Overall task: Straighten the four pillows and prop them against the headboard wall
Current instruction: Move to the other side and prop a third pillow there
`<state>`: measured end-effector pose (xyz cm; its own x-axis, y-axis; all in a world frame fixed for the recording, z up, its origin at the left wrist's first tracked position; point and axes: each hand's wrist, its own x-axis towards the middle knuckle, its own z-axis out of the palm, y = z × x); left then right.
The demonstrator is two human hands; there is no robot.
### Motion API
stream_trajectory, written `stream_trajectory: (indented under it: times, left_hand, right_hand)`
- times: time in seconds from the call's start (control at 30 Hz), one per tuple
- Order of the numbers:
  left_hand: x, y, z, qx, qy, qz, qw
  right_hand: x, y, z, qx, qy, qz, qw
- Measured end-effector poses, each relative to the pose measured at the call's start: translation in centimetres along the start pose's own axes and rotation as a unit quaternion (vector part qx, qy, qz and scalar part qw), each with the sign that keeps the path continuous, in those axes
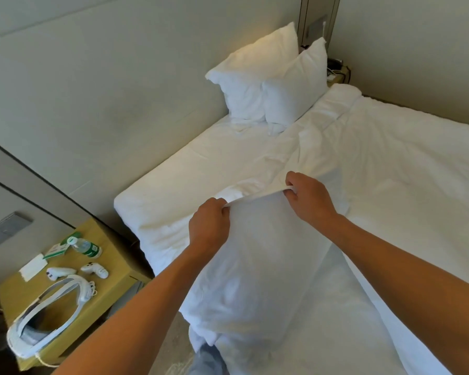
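Two pillows (268,85) lean on the headboard wall (119,77) at the bed's (201,163) far corner; a third pillow (255,266) hangs at its near edge — my left hand (207,226) and right hand (309,198) pinch its top hem.

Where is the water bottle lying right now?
In the head view, lower left: the water bottle lies on its side on the wooden nightstand, beside a green card and behind two white controllers.
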<state>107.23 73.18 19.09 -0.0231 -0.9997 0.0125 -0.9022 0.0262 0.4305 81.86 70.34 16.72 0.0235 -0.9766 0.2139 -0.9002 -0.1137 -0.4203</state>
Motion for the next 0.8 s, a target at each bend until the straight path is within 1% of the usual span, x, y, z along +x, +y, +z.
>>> stream_trajectory:
  times: [0.1, 0.27, 0.33, 0.4, 0.47, 0.53, 0.67, 0.73, 0.8]
  left_hand:
    - [1.0, 0.2, -2.9, -0.004, 0.047, 0.019, 0.999]
    - [4.6, -1.3, -8.9, 0.01, 0.127, 0.05, 0.991]
    - [6.1, -2.7, -10.9, 0.011, 0.146, 0.056, 0.988]
    - [7.2, -5.0, -12.3, 0.007, 0.149, 0.065, 0.987]
    - [8.3, -7.9, -13.1, -0.001, 0.143, 0.073, 0.987]
    - [9.2, -11.2, -12.9, 0.008, 0.123, 0.072, 0.99]
    - [10.0, -17.8, -10.6, 0.064, 0.029, 0.052, 0.996]
    - [10.6, -20.9, -9.6, 0.058, -0.003, 0.034, 0.998]
    - [11.8, -23.3, -9.3, 0.043, -0.02, 0.028, 0.998]
  right_hand:
    - [0.4, -2.1, -2.0, 0.018, 0.034, 0.002, 0.999]
    - [2.2, -7.7, -4.6, 0.03, 0.062, -0.012, 0.998]
    - [2.8, -10.3, -4.7, 0.04, 0.068, -0.023, 0.997]
    - [3.0, -12.6, -3.8, 0.047, 0.066, -0.034, 0.996]
    - [3.3, -14.6, -1.8, 0.045, 0.049, -0.031, 0.997]
    - [3.5, -16.0, 1.3, 0.031, 0.007, -0.018, 0.999]
    - [3.6, -17.4, 8.7, -0.02, -0.099, 0.007, 0.995]
    - [4.1, -18.0, 11.5, -0.028, -0.117, 0.02, 0.993]
    - [5.2, -18.2, 13.1, -0.057, -0.118, 0.029, 0.991]
